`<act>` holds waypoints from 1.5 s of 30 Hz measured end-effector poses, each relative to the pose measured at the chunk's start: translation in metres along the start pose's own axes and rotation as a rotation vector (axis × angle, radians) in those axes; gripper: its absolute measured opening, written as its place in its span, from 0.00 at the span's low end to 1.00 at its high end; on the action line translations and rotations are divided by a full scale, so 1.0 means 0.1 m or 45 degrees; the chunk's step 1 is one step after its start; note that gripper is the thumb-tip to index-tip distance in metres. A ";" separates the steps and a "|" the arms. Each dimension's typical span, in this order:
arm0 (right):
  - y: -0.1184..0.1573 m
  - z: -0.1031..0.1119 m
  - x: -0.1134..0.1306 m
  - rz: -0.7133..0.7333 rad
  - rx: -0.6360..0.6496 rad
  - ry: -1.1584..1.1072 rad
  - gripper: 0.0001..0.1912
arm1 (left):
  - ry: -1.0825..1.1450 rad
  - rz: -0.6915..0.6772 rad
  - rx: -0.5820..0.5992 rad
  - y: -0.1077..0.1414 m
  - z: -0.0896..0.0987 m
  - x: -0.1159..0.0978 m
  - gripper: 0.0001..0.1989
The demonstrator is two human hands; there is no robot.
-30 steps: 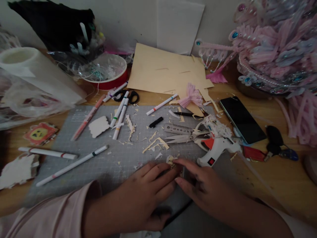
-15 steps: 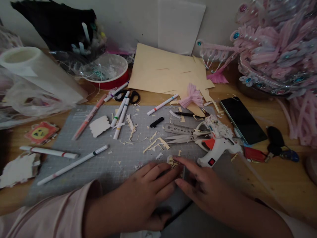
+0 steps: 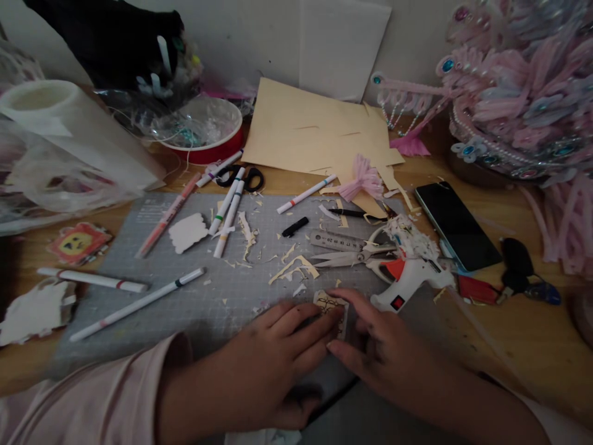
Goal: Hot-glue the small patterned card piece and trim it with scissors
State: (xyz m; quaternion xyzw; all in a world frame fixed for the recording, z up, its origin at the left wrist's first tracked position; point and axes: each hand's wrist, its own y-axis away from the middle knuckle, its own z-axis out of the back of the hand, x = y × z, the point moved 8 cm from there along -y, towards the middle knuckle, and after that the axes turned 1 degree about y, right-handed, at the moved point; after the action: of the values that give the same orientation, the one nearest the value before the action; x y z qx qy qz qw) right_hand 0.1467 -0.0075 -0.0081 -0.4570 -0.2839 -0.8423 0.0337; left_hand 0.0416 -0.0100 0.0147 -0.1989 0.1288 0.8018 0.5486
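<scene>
A small cream cutout [image 3: 327, 301] with dark drawn lines lies on the grey cutting mat [image 3: 259, 287]. My left hand [image 3: 287, 352] rests on it with outstretched fingertips, hiding its lower left part. At its right edge is my right hand [image 3: 386, 346], index finger and thumb apart and nothing seen between them. That index fingertip is by the cutout's top right; whether it touches, I cannot tell. Below my left hand, a thin black strip [image 3: 336, 398] runs slantwise near the thumb. A white piece [image 3: 262, 436] shows at the bottom edge, partly hidden.
Scissors [image 3: 345, 258], a steel ruler [image 3: 336, 240] and a white glue gun [image 3: 407, 283] lie beyond my right hand. Paper scraps, several markers [image 3: 139, 303] and a black cap [image 3: 295, 227] are scattered about. A phone [image 3: 456, 225] is at right, cream card sheets [image 3: 315, 133] behind.
My right index finger has shifted slightly right, so more of the cutout shows between my hands. My left hand stays nearly still. The whole view has moved a little.
</scene>
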 end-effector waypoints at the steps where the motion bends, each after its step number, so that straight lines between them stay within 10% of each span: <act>1: 0.00 0.00 -0.01 -0.006 -0.001 0.000 0.32 | 0.002 -0.003 -0.003 0.00 0.00 0.00 0.28; 45: -0.07 0.03 0.15 0.039 -0.048 0.218 0.25 | -0.080 -0.029 -0.052 0.02 0.03 -0.01 0.25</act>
State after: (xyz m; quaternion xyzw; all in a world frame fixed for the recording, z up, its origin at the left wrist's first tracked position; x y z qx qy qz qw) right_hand 0.1380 0.0028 0.0013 -0.3881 -0.2571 -0.8829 0.0621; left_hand 0.0399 -0.0104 0.0177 -0.1864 0.0928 0.8038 0.5572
